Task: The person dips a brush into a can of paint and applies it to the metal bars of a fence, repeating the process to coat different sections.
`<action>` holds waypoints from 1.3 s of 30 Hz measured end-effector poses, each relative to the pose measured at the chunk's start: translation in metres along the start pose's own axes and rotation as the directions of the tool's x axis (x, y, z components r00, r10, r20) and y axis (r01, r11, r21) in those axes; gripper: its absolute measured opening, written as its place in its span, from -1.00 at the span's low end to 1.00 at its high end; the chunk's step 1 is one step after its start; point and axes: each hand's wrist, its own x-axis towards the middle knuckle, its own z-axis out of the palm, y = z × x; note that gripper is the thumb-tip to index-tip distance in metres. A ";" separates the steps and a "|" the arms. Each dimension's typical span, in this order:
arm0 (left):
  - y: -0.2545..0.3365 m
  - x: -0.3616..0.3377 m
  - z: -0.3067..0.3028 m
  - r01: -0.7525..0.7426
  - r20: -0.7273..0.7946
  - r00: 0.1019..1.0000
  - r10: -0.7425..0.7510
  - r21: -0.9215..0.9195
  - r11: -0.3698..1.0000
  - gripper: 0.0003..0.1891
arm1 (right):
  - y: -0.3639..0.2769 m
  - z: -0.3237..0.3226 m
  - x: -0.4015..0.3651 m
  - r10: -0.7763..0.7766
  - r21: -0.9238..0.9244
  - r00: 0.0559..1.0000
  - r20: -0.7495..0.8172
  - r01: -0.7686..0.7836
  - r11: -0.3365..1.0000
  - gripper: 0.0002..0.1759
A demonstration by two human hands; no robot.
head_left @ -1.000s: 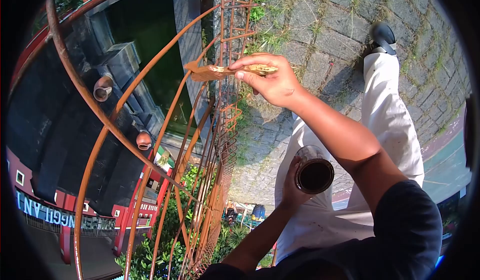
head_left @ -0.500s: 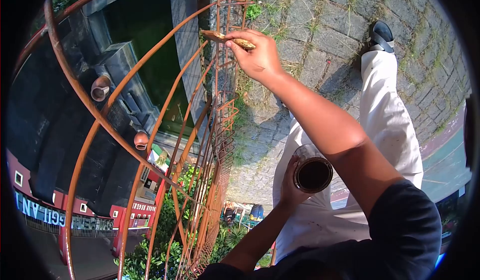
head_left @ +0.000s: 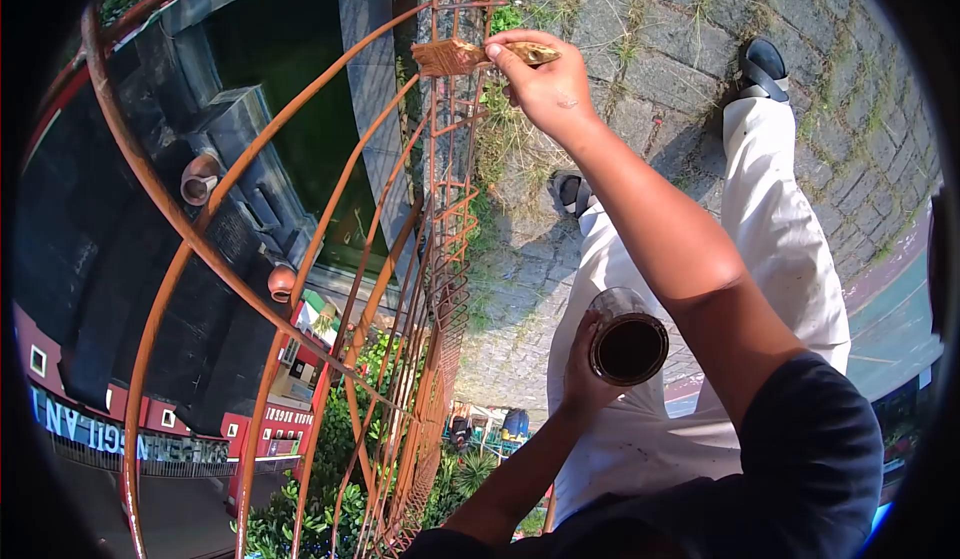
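Observation:
My right hand (head_left: 548,81) is closed round the handle of a paintbrush (head_left: 450,57). The brush's broad brown bristles lie across the thin upright bars at the top of a rust-coloured metal fence (head_left: 440,149). Lower down, my left hand (head_left: 588,364) grips a clear glass jar (head_left: 628,344) with dark liquid in it, held in front of my white trousers.
Curved bars (head_left: 165,299) of the fence fill the left side. Behind them are a green pool (head_left: 290,79), clay pots (head_left: 282,281) and a red building. Stone paving (head_left: 620,119) with grass tufts lies under my sandalled feet. Green bushes (head_left: 270,524) grow at the bottom.
My right hand has moved a little up and to the right with the brush, whose bristles now show broad side on. The left hand and jar have barely moved.

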 end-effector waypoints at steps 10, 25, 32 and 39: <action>-0.001 0.001 0.001 0.040 0.017 0.999 -0.040 0.006 0.999 0.15 | -0.015 0.017 -0.011 -0.475 -0.375 0.869 0.139 0.490 0.787 -0.86; -0.009 -0.009 -0.002 0.108 0.132 0.986 -0.098 -0.072 0.992 0.19 | 0.029 -0.044 0.031 0.109 0.068 0.980 -0.166 -0.099 0.993 -0.89; -0.009 -0.007 -0.003 0.094 0.133 0.987 -0.090 -0.020 0.995 0.17 | 0.071 -0.029 0.090 0.340 0.344 0.913 0.226 -0.401 0.849 -0.79; -0.008 -0.008 -0.001 0.097 0.144 0.985 -0.094 -0.013 0.995 0.16 | 0.077 -0.030 0.097 0.381 0.115 0.915 0.131 -0.395 0.911 -0.82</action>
